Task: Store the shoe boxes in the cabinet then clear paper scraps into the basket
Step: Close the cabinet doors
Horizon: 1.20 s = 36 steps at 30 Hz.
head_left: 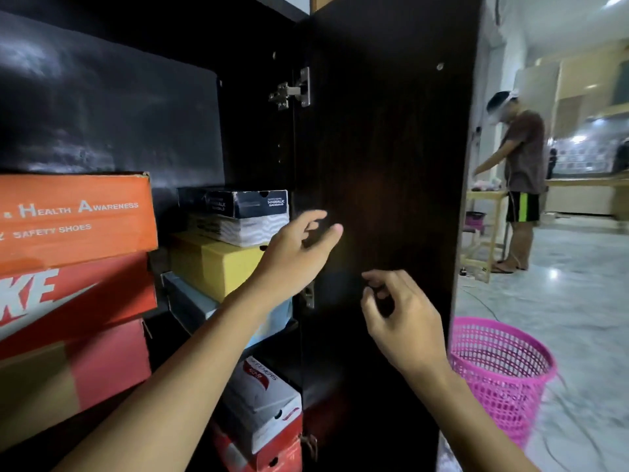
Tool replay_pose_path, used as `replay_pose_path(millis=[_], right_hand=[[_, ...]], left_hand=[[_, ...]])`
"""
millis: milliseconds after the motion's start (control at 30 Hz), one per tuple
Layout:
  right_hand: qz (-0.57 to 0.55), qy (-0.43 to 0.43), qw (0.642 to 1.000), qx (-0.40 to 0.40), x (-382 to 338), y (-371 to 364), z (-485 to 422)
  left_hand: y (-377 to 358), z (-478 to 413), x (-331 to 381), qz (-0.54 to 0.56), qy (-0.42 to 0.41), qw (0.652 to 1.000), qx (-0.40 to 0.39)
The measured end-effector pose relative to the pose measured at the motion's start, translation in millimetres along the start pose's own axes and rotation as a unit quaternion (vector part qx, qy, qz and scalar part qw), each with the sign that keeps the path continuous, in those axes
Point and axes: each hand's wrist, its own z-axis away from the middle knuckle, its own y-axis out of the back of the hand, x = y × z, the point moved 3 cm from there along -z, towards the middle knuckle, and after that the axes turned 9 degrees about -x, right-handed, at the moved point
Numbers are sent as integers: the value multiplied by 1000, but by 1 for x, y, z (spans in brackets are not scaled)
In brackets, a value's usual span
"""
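Rectangular cardboard shoe boxes are sitting stacked inside the dark wooden cabinet [252, 137]. At its left edge, an orange box [75, 216] is lying on a red box [78, 294], printed faces turned outward. Toward the cabinet's right edge, by the metal hinge [292, 90], a navy box [238, 202] is topping a white wavy-patterned box [238, 229], a plain yellow box [211, 264] and a pale blue box [190, 301]. Their notched short ends are facing the opening, long axes running back into the cabinet. Lower down, a white-and-red box [262, 400] is pointing the same way.

The left hand [299, 247] is reaching toward the smooth dark door [391, 148], fingers loosely spread, holding nothing. The right hand [401, 318] is hovering before the door, fingers loosely curled, also holding nothing. A round pink plastic mesh basket [503, 369] is standing upright on the glossy floor [561, 284], just beyond the door's outer edge.
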Motion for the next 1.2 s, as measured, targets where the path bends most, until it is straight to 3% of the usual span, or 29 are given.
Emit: replay_pose_path(millis=[100, 167, 300, 467, 633, 800, 967, 1200], right_hand=[[-4, -5, 992, 124, 26, 27, 10], [-47, -54, 985, 157, 48, 39, 15], [-165, -109, 976, 92, 81, 42, 10], [-331, -102, 938, -33, 98, 28, -5], [-364, -75, 928, -22, 91, 18, 3], [-394, 10, 918, -39, 50, 5, 29], [-324, 119, 935, -84, -9, -32, 48], [-319, 149, 925, -144, -90, -96, 42]], left_hand=[[-36, -4, 40, -10, -77, 997, -13], [-63, -5, 61, -42, -120, 992, 0], [-111, -11, 83, -87, -132, 987, 1], [-146, -28, 91, -114, -110, 987, 31], [-151, -23, 87, -107, -119, 983, 85], [-118, 15, 81, -103, -130, 980, 109], [-36, 61, 58, -67, -113, 981, 141], [61, 89, 9, -91, -73, 979, 166]])
